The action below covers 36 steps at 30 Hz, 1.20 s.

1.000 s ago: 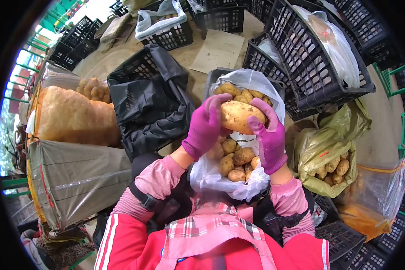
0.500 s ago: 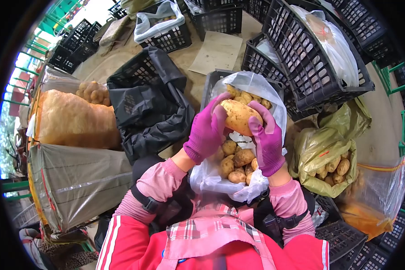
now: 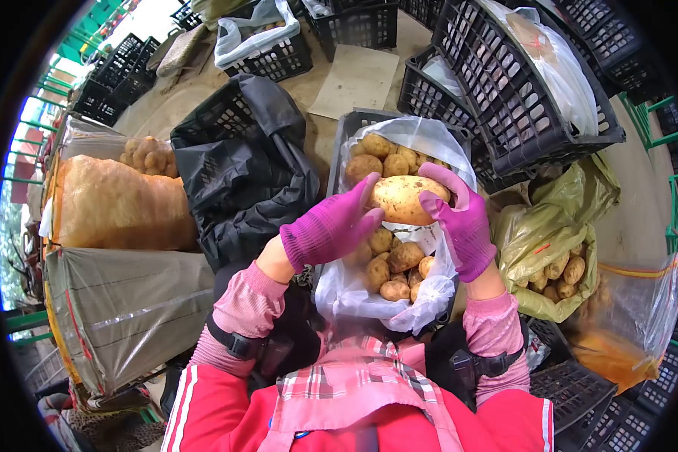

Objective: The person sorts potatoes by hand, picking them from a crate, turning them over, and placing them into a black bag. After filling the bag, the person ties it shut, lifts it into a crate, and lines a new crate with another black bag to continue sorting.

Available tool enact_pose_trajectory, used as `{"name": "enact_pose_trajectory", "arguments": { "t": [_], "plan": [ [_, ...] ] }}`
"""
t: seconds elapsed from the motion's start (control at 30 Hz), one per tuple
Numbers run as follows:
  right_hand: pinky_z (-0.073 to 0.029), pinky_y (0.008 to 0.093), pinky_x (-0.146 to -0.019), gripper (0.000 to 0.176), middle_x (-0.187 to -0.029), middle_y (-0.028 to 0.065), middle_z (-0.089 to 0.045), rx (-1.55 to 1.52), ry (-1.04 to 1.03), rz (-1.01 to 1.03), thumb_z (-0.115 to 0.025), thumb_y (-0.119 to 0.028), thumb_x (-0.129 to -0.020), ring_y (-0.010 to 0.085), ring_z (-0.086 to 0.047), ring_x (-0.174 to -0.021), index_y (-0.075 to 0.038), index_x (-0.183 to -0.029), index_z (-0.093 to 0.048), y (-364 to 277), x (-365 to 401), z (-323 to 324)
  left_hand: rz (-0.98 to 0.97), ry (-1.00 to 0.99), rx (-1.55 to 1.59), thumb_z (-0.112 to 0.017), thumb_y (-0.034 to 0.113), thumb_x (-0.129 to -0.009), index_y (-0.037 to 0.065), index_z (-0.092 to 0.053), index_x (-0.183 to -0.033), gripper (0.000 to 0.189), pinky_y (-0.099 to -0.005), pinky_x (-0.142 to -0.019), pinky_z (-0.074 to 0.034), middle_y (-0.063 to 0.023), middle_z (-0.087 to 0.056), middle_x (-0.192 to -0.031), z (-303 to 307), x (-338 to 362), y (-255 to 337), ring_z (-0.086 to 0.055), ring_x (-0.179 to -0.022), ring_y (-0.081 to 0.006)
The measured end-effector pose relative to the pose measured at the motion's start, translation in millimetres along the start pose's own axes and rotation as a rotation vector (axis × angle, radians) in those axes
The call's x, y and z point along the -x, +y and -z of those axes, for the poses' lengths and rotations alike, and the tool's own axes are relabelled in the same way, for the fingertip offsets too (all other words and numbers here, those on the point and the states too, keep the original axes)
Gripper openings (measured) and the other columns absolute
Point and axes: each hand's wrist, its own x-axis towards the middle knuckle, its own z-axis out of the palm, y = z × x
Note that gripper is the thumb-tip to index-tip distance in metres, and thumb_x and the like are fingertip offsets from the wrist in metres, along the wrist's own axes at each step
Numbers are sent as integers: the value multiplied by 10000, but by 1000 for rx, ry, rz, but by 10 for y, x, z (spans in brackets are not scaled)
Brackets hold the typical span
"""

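Observation:
A large yellow potato [image 3: 405,200] is held lengthwise between my two hands, above a black crate [image 3: 340,143] lined with a white plastic bag [image 3: 337,290]. My left hand [image 3: 335,226], in a purple glove, grips its left end with thumb and fingers. At its right end, my right hand [image 3: 459,222], gloved the same way, closes around it. Several potatoes [image 3: 404,256] lie in the near part of the crate, and more potatoes [image 3: 395,158] fill its far part. Something white, perhaps paper, shows between the two groups.
To the left are a crate under black cloth [image 3: 241,173] and a large mesh sack [image 3: 120,207]. Tilted black crates [image 3: 520,98] stand at the upper right, with a green bag of potatoes [image 3: 546,252] below them. Flat cardboard [image 3: 354,81] lies beyond the lined crate.
My hands have moved apart slightly, and the potato between them has turned more level. More potatoes now show in the far part of the crate.

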Motion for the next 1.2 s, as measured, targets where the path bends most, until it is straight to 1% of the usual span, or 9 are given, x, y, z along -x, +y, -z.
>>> {"name": "enact_pose_trajectory", "arguments": {
  "t": [0.13, 0.43, 0.53, 0.67, 0.8, 0.93, 1.03, 1.17, 1.2],
  "plan": [
    [-500, 241, -739, 556, -1106, 77, -656, 3, -23, -53, -765, -333, -887, 80, -554, -787, 37, -1271, -609, -5, -1, -12, -11, 72, -35, -581, 161, -957, -44, -361, -1440, 569, -463, -821, -521, -291, -634, -1097, -70, -4, 19, -644, -975, -453],
    [-516, 300, -910, 583, -1244, 139, -621, -79, -55, -141, -783, -322, -865, 187, -613, -1102, 21, -1296, -593, -1, -15, 15, 27, 95, 103, -503, 162, -1017, -18, -459, -1362, 393, -367, -740, -566, -184, -674, -1039, -49, -46, -94, -729, -845, -241],
    [-468, 325, -997, 657, -1262, 140, -613, -18, -22, 93, -799, -329, -847, 198, -580, -1169, 21, -1344, -549, -51, -36, 12, 213, 95, 823, -469, 326, -1058, 11, -450, -1390, 458, -346, -791, -581, -144, -657, -1133, -75, -146, -189, -721, -877, -239],
    [-430, 350, -1051, 765, -1312, 159, -580, -57, -59, 148, -808, -384, -828, 249, -557, -1228, 15, -1395, -486, -88, -8, -21, 288, -61, 1086, -436, 469, -1049, 32, -412, -1442, 588, -351, -893, -580, -121, -591, -1268, -57, -100, 17, -691, -1003, -245],
    [-423, 406, -1068, 655, -1345, 183, -568, 399, 59, 282, -735, -395, -894, 318, -553, -1257, -11, -1375, -512, 150, 11, -175, 92, 143, 960, -425, 462, -1053, 42, -404, -1448, 576, -366, -898, -585, -131, -545, -1325, -145, -150, 126, -647, -1111, -250],
    [-480, 358, -986, 434, -1219, 179, -659, 298, 151, 431, -601, -332, -1002, 303, -636, -1136, 3, -1278, -607, 128, -3, -187, 180, 82, 1021, -423, 450, -1054, 46, -406, -1443, 561, -394, -869, -602, -138, -532, -1338, -95, -142, 129, -635, -1138, -267],
    [-491, 332, -956, 419, -1210, 166, -672, 88, 69, 124, -552, -334, -1032, 263, -651, -1097, 12, -1260, -617, 79, 16, -116, 74, 83, 695, -411, 461, -1051, 46, -410, -1437, 566, -415, -843, -612, -142, -535, -1331, -66, -180, -33, -641, -1135, -287],
    [-479, 309, -969, 398, -1150, 134, -700, 174, 147, 288, -525, -320, -1050, 220, -648, -1090, 14, -1231, -642, -84, 26, -286, 208, 137, 1181, -387, 485, -1045, 45, -421, -1420, 579, -426, -823, -619, -149, -533, -1327, -24, -174, 44, -647, -1132, -306],
    [-478, 305, -976, 426, -1209, 140, -672, 62, 112, 236, -536, -334, -1044, 212, -646, -1092, 7, -1288, -607, 46, 29, -286, 150, 163, 1002, -381, 477, -1048, 45, -424, -1417, 570, -424, -826, -618, -150, -542, -1320, -69, -173, -27, -646, -1134, -306]
  ]
}}
